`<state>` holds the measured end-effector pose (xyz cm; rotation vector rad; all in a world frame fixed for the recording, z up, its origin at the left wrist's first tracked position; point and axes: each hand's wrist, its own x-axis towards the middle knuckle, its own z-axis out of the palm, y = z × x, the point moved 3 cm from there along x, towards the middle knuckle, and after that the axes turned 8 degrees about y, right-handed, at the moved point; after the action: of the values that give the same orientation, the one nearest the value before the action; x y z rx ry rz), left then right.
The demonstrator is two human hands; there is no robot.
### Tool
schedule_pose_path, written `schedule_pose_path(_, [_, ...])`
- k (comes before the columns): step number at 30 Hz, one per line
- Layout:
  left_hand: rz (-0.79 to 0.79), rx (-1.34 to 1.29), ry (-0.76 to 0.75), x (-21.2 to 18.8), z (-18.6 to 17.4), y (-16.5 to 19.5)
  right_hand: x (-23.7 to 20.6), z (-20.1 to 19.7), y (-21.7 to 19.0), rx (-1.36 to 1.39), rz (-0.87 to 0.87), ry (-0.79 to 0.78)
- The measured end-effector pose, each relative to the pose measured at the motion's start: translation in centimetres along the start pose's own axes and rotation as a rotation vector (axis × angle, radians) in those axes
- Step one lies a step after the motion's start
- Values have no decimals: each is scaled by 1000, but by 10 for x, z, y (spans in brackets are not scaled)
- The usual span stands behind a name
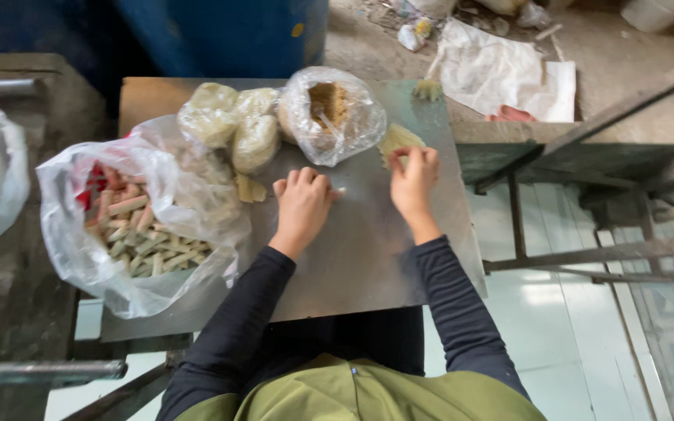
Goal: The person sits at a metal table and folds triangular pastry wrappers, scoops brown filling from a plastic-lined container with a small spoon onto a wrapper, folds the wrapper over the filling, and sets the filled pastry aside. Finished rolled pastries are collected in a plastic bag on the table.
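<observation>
Leaf (396, 140) lies flat on the metal sheet (368, 249), at twelve o'clock from your right hand (413, 181), whose fingers pinch its near edge. Your left hand (303, 204) rests curled, fingers together; better keep the leaf pressed smooth.

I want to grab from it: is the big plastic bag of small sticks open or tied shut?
Open. The big plastic bag has its mouth spread wide, showing the pale sticks inside; no knot is visible.

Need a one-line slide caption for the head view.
Left hand rests on metal tray; right hand pinches a pale leaf beside plastic bags.
</observation>
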<state>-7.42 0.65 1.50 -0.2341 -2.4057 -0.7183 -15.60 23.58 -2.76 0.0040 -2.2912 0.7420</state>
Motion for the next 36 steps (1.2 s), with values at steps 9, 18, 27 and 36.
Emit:
schedule_pose_path(9, [-290, 592, 462, -46, -180, -44, 19, 0, 26, -14, 2, -43])
schedule_pose_path(18, [-370, 732, 359, -27, -205, -104, 26, -21, 18, 111, -145, -165])
schedule_pose_path(27, [115, -36, 189, 11, -63, 35, 17, -12, 0, -84, -405, -225])
schedule_pose_path(36, [17, 29, 5, 53, 82, 62, 25, -23, -1, 163, -208, -284])
